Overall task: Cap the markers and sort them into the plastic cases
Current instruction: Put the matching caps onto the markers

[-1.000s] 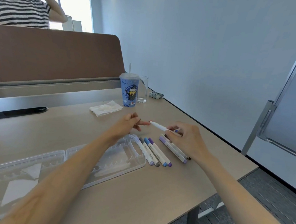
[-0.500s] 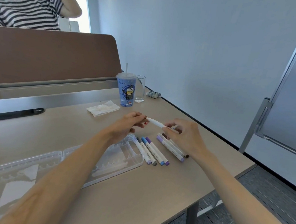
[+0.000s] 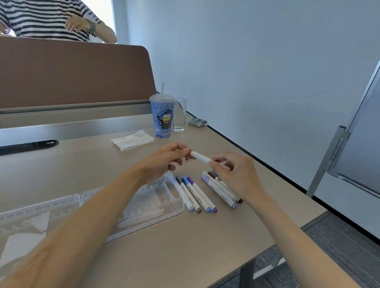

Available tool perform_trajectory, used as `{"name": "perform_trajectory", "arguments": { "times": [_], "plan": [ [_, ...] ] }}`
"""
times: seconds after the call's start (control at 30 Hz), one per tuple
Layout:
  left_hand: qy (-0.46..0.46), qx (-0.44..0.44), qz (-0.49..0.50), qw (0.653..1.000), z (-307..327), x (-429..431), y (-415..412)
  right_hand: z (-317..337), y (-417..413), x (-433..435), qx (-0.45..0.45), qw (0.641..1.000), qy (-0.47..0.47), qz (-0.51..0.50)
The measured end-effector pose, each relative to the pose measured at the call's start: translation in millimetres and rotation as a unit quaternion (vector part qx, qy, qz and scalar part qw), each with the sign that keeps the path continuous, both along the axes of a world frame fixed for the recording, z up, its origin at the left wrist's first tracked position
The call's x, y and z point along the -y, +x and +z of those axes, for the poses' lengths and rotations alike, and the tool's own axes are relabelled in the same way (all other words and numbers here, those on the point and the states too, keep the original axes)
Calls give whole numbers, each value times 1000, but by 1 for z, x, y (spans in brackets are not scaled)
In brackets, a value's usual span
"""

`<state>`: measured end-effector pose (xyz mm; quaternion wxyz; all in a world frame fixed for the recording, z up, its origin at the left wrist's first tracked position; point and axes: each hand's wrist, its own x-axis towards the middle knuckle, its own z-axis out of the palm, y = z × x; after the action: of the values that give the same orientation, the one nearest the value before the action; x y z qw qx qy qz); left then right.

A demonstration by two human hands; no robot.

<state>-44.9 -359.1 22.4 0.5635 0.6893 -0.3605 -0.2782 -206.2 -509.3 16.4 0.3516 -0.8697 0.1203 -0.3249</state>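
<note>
Your left hand (image 3: pixel 166 159) and right hand (image 3: pixel 236 175) pinch one white marker (image 3: pixel 200 157). Four markers (image 3: pixel 196 195) beside one case (image 3: pixel 179 209); about three other markers (image 3: pixel 219 192) nearer table (image 3: pixel 197 249) right edge.

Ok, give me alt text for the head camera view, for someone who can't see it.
A left hand and a right hand pinch opposite ends of a white plastic marker above a beige table. Below it, capped white markers lie beside an open clear plastic case.
</note>
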Motion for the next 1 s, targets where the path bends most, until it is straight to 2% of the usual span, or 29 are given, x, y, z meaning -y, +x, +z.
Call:
{"name": "perform_trajectory", "arguments": {
  "times": [0.17,0.4,0.47,0.53,0.6,0.7,0.77,0.9,1.0],
  "plan": [
    [54,83,-16,995,1,3,-4,1,3,2,-12,999,29,-8],
    [49,168,15,985,9,19,-10,-7,10,-1,-16,997,66,-25],
    [75,177,-14,981,8,23,-5,-9,8,3,-57,997,52,-16],
    [111,179,-61,976,7,26,1,-11,7,5,-132,991,-13,-9],
    [141,181,-77,970,6,34,11,-13,7,6,-170,984,-45,-20],
    [152,222,8,963,-2,49,28,-14,8,6,-206,974,-84,-31],
    [179,277,85,940,-12,59,38,-15,10,6,-239,963,-121,-28],
    [264,332,137,895,-34,76,56,-19,19,8,-290,935,-205,-24],
    [272,341,163,885,-41,84,62,-21,22,12,-271,941,-200,-33]
  ]
}}
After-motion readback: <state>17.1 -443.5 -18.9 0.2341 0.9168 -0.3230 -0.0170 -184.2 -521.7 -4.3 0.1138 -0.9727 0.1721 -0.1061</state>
